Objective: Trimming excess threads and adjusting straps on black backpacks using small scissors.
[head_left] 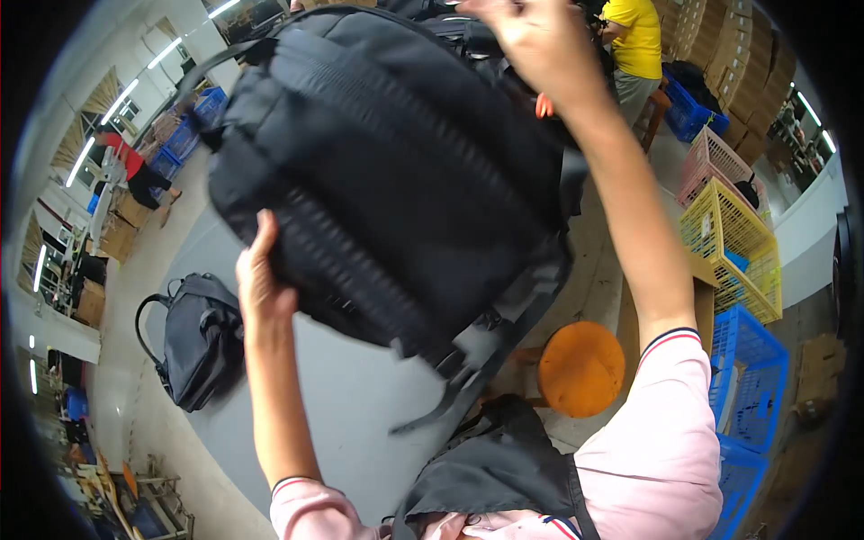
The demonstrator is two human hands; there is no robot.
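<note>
A large black backpack [396, 171] is held up in the air in front of me, its padded back panel facing me and its straps dangling at the lower right. My left hand [261, 274] grips its lower left edge, thumb on the near side. My right hand [540, 40] reaches up high and holds the top of the backpack near the upper edge of the view; its fingers are partly cut off by the frame. A second black bag [198, 337] lies on the grey table [351, 405] at the left.
An orange round stool [581, 367] stands right of the table. Yellow [733, 243], pink [711, 162] and blue crates [751, 378] line the right side. A person in a yellow shirt [637, 45] stands at the back right. Black fabric [495, 468] lies against my chest.
</note>
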